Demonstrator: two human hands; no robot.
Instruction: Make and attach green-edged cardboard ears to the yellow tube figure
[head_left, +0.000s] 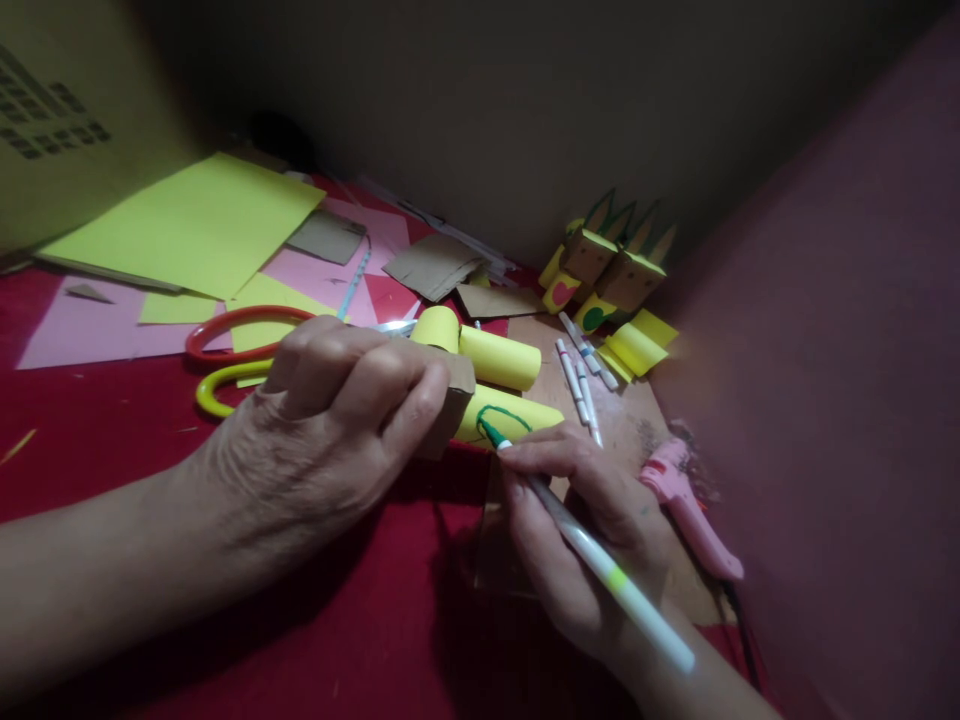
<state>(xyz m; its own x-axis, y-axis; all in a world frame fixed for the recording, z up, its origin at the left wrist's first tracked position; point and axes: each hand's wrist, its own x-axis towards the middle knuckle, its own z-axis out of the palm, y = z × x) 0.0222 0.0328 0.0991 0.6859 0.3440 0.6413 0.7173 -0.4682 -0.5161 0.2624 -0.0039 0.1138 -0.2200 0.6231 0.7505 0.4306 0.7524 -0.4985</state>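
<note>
My left hand (337, 420) is closed round a small cardboard box (458, 400) that has yellow paper rolls joined to it. One yellow roll (501, 358) points right, and below it a second yellow roll (536, 412) carries a green curved outline. Pinched in my right hand (585, 520) is a white marker (615, 580) with a green tip, which touches the lower roll at the outline's left end. Scissors (251, 335) with red and yellow handles lie just behind my left hand.
Yellow sheets (187, 225), pink paper (82, 320) and cardboard pieces (431, 265) lie at the back left. Several markers (574, 380), finished box figures (611, 265) and folded yellow paper (641, 343) stand or lie at right. A pink glue gun (694, 515) rests beyond my right hand.
</note>
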